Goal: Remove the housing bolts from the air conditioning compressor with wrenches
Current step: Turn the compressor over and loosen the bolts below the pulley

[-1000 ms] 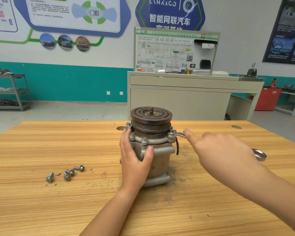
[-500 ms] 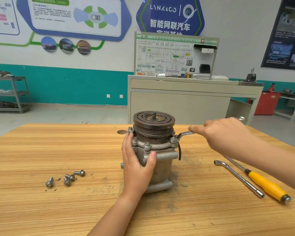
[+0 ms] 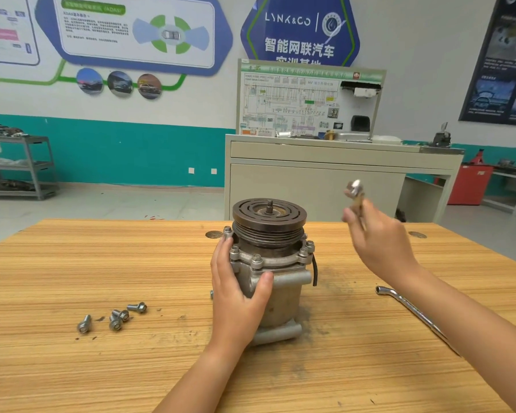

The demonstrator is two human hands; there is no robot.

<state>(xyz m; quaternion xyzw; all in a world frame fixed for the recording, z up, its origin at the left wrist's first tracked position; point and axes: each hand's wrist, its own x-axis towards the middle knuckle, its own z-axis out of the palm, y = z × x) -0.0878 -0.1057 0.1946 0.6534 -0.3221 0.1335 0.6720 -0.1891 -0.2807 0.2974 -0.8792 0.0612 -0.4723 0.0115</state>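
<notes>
Compressor (image 3: 283, 299) upright, mid table (image 3: 102, 263), pulley end up. L hand (image 3: 236, 290) grips housing side, thumb across front. R hand (image 3: 379, 242) raised to the right, clear of unit, fingers curled round wrench (image 3: 354, 187) (blurred). Flange bolts (image 3: 256, 260) seated in rim. Loose bolts (image 3: 116, 317) lie on table at left; bent socket wrench (image 3: 411, 308) at right.
</notes>
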